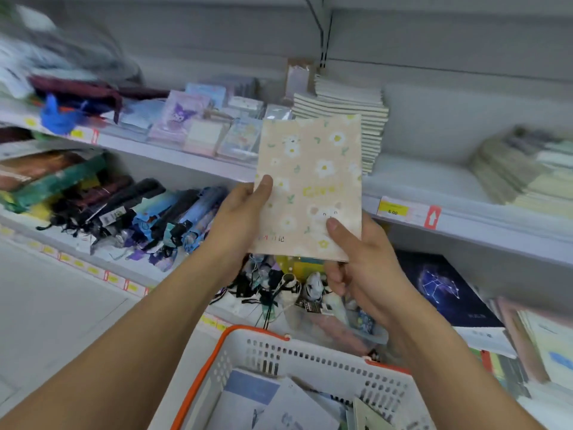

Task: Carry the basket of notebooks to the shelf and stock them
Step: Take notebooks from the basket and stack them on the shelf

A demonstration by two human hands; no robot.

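Observation:
I hold a peach notebook with white flowers (pixel 313 178) upright in front of the shelves. My left hand (pixel 240 218) grips its left edge with the thumb on the cover. My right hand (pixel 361 268) pinches its lower right corner, thumb on the front. Below my arms sits a white basket with an orange rim (pixel 248 352), with several notebooks (pixel 279 405) lying inside. A stack of pale notebooks (pixel 344 113) stands on the upper shelf (pixel 434 187) just behind the held one.
Left of the stack lie packs of stickers and notepads (pixel 198 125). Folded umbrellas (pixel 148 212) fill the lower shelf at left. A dark blue constellation notebook (pixel 440 283) and more books lie lower right. A yellow price tag (pixel 393 209) marks the upper shelf edge. Floor shows at bottom left.

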